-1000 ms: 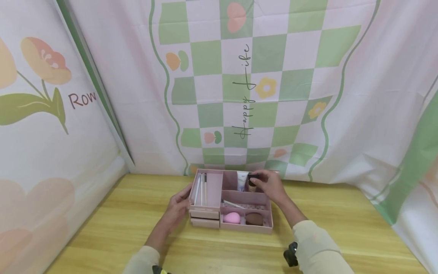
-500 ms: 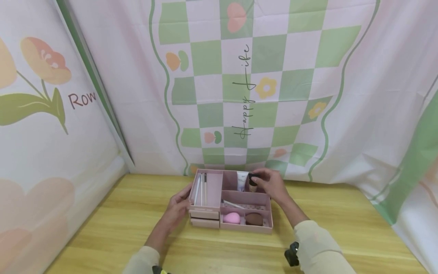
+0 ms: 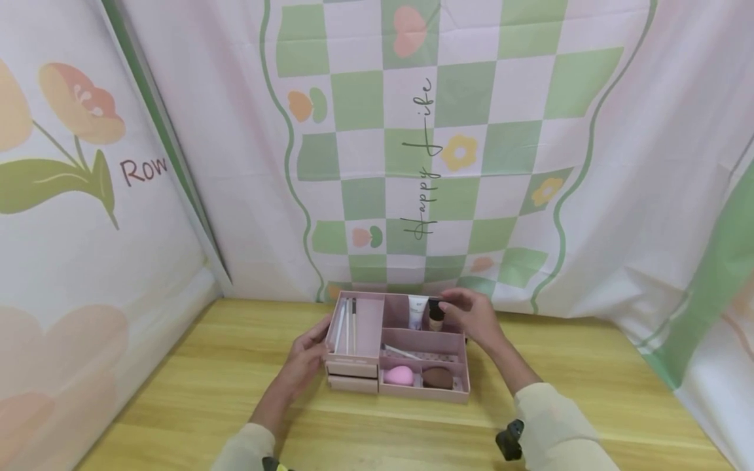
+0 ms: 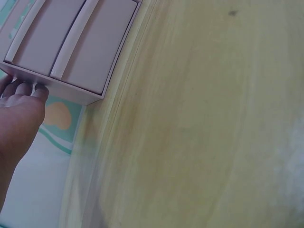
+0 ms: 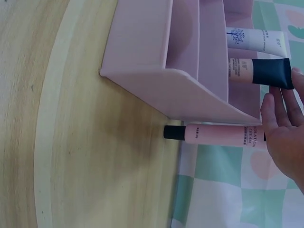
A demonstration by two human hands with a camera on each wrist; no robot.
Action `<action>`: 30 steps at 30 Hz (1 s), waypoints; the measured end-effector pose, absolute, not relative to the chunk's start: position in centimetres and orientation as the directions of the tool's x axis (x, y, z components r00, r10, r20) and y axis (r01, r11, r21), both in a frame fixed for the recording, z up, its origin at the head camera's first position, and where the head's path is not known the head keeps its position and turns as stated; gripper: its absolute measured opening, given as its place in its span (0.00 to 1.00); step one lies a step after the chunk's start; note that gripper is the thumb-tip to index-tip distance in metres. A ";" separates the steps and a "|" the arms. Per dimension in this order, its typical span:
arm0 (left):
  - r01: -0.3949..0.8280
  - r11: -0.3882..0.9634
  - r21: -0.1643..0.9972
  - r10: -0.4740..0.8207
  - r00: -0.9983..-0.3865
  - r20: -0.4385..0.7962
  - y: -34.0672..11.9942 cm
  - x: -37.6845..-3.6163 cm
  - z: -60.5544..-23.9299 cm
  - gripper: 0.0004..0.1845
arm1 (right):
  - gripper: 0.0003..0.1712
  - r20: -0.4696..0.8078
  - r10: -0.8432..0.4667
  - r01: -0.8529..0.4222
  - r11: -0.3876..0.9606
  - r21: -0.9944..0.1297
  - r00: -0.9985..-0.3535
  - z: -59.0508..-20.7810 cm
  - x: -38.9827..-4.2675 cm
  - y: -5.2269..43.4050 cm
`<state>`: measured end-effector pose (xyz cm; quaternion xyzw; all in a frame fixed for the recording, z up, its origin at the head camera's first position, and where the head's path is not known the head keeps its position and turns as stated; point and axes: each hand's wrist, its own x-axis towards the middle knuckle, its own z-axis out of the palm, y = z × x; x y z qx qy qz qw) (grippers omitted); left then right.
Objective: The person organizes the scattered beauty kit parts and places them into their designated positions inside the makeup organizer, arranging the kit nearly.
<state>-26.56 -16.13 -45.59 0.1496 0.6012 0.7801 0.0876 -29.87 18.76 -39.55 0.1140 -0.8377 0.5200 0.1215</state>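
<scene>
A pink desk organizer (image 3: 421, 394) stands on the table. My left hand (image 3: 306, 353) rests against its left side, and its fingers show beside the drawers in the left wrist view. My right hand (image 3: 478, 320) is at the back right compartment, thumb and fingers spread around the end of a beige tube with a black cap (image 5: 259, 72), fingertips right at the cap. A white tube (image 3: 415, 313) stands beside it. Outside the organizer's right wall, a pink cream tube (image 5: 221, 135) stands on its black cap, close below my right hand in the right wrist view.
Slim brushes or pencils (image 3: 353, 326) lie in the left tray above two drawers (image 3: 352, 376). A pink makeup sponge (image 3: 399, 375) and a brown one (image 3: 438, 377) fill the front compartments; a thin white stick (image 3: 402, 352) lies behind them. A printed curtain (image 3: 353, 196) hangs behind the table.
My right hand has drawn back slightly to the right and its fingers have spread, leaving more of the black cap showing. The beige tube stays in its compartment; my left hand keeps its place.
</scene>
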 end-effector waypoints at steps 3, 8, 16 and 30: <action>0.053 -0.253 0.966 0.315 -0.939 0.134 -16.1 -26.6 -45.6 0.40 | 0.19 0.325 -0.067 -0.321 0.437 -0.840 -0.943 -39.4 -29.7 19.2; 0.066 -0.232 0.971 0.325 -0.935 0.141 -16.1 -26.7 -45.6 0.40 | 0.18 0.352 -0.068 -0.345 0.438 -0.830 -0.933 -39.4 -29.6 20.0; 0.046 -0.241 0.969 0.305 -0.945 0.121 -16.0 -26.7 -45.6 0.40 | 0.17 0.376 -0.080 -0.372 0.436 -0.820 -0.923 -39.3 -29.1 21.1; 0.047 -0.252 0.967 0.295 -0.947 0.123 -16.0 -26.7 -45.7 0.40 | 0.18 0.392 -0.034 -0.376 0.369 -0.850 -0.919 -40.0 -28.5 23.1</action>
